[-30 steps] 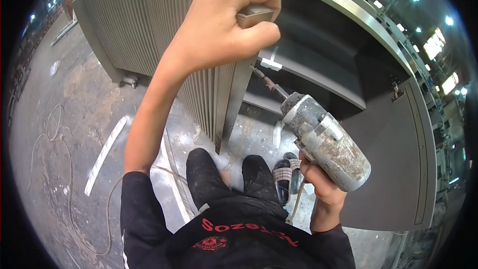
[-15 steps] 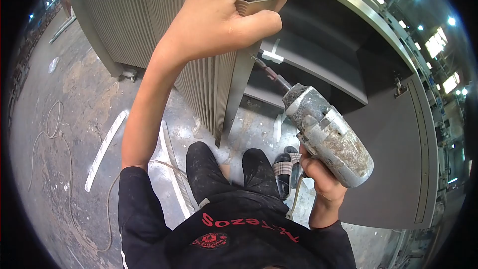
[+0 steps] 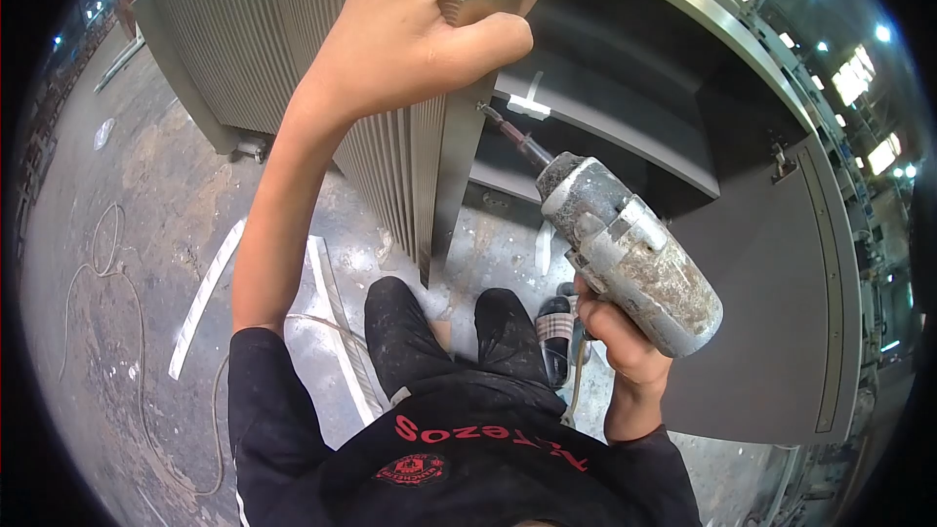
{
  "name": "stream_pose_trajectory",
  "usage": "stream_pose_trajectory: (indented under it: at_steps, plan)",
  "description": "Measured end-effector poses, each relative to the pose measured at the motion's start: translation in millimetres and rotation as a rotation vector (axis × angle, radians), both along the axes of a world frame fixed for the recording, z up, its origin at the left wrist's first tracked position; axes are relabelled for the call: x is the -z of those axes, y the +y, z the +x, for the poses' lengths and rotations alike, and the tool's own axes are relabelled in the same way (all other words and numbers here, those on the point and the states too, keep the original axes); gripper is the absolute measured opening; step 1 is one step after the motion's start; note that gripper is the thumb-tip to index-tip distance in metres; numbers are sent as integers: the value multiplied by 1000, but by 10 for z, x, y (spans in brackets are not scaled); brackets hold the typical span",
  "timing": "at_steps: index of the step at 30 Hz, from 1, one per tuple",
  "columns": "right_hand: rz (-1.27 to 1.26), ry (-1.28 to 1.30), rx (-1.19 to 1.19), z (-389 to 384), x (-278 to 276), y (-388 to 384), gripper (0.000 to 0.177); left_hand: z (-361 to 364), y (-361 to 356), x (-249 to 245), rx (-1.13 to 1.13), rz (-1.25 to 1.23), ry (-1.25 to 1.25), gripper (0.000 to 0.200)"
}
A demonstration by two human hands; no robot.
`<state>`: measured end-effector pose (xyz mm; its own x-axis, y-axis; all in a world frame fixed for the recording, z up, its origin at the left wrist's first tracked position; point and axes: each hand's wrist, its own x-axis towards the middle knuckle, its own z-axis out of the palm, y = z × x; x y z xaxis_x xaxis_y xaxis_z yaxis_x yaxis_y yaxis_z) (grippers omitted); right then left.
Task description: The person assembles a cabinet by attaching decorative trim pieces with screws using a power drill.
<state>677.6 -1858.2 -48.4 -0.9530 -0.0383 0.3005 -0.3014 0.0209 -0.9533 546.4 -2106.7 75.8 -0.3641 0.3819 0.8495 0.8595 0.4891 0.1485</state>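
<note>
My left hand is closed around the top edge of a ribbed cabinet door, which stands swung out from the cabinet. In my right hand is a worn, paint-spattered power screwdriver, angled up and to the left. The tip of its bit meets the inner face of the door's edge, near a small metal fitting. My fingers on the tool's handle are partly hidden behind its body.
The grey cabinet has an inner shelf and another open door on the right. White strips and a cord lie on the dusty floor. Sandals rest beside my right leg.
The screwdriver has shifted slightly left and up, its bit now at the door's edge. My left hand and the door's top have moved a little to the left.
</note>
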Motion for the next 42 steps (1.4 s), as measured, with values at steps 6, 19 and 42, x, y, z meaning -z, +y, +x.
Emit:
stream_pose_trajectory:
  at_steps: [6,19,42]
  plan:
    - [61,67,41,-36,29,-21,32,-184,-38,72,85,31,16,16]
    - [120,108,52,-61,74,-45,24,-227,-33,84,117,32,30,15]
    - [451,213,153,-47,87,-40,24,-185,16,72,104,43,21,11]
